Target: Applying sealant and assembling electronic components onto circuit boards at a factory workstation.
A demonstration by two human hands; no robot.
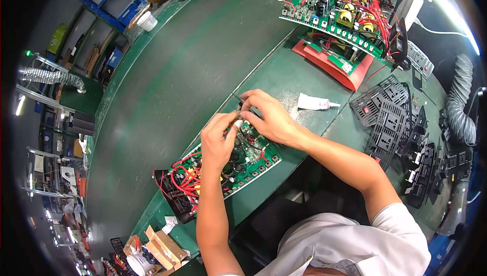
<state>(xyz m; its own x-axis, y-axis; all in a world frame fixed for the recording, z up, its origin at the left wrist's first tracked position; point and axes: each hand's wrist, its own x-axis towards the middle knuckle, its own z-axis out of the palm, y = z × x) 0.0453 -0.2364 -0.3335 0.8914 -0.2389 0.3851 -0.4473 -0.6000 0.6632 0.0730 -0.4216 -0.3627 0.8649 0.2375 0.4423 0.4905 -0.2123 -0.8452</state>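
Observation:
A green circuit board [261,158] lies on the green bench in front of me, set at a slant. Red wires [178,177] loop over its left end, beside a black end panel [175,200]. Over the board's far edge, my left hand [218,141] is closed in a pinch. My right hand [269,119] meets it there, its thumb and fingers also pinched together. Something small and whitish shows between the fingertips, too covered to name. A thin dark tip sticks out past the right fingers. The part of the board under both hands is hidden.
A white tube [313,102] lies right of my right hand. More wired boards [335,27] are stacked at the far right on a red holder [350,76]. Black slotted panels [388,124] pile up at right. Cardboard boxes [165,248] stand at lower left.

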